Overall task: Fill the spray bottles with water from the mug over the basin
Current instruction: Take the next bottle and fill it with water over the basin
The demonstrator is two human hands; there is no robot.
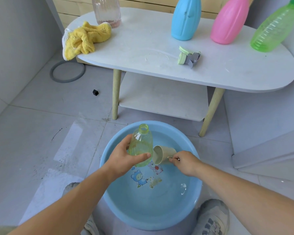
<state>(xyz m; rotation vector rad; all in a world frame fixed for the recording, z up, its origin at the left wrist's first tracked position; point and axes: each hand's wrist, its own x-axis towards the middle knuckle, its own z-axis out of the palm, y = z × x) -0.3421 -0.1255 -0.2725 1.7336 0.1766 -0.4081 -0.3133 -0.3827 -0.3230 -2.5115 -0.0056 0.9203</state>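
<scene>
Bottle wrapped by left hand fingers, tilted mug beside, handle pinched in right hand fingers

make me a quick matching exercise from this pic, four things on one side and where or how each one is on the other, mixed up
Things
1. yellow cloth
2. spray head
3. mug
4. uncapped bottle

Places or states
a. held by the left hand over the basin
b. lying loose on the table, on no bottle
c. crumpled at the table's left edge
d. tilted, handle pinched by the right hand

Pairs: 1-c, 2-b, 3-d, 4-a
</scene>
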